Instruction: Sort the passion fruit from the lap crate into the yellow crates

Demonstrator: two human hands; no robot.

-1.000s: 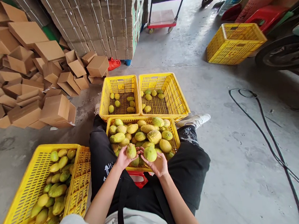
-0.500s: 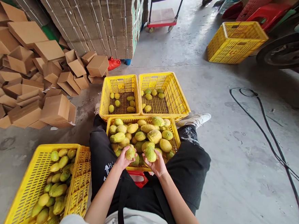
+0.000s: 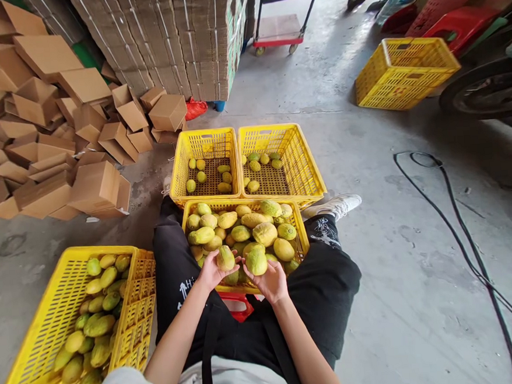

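Note:
My left hand [image 3: 212,270] is closed round a small yellow-green papaya [image 3: 225,258], its fingers under and beside the fruit. A second, greener papaya [image 3: 256,262] rests in my right hand [image 3: 271,277], with the thumb and fingers curled about it. Both hands are side by side just above the near edge of a yellow crate [image 3: 302,235] between my legs. Papayas of mixed yellow and green fill that crate, and my hands hide some of them. Beyond it stand two more yellow crates, the left one [image 3: 180,140] and the right one [image 3: 306,153], each with several papayas on the bottom.
A large yellow crate [image 3: 40,312] with papayas stands at my left. Empty cardboard boxes [image 3: 93,186] are heaped at far left, beside bundled flat cardboard [image 3: 175,45]. A trolley [image 3: 277,29], another yellow crate [image 3: 406,76] and a black hose [image 3: 455,225] are on the floor.
Both papayas have been turned a little in my hands, showing smoother sides. The left hand has shifted slightly right and up. The crates have not moved.

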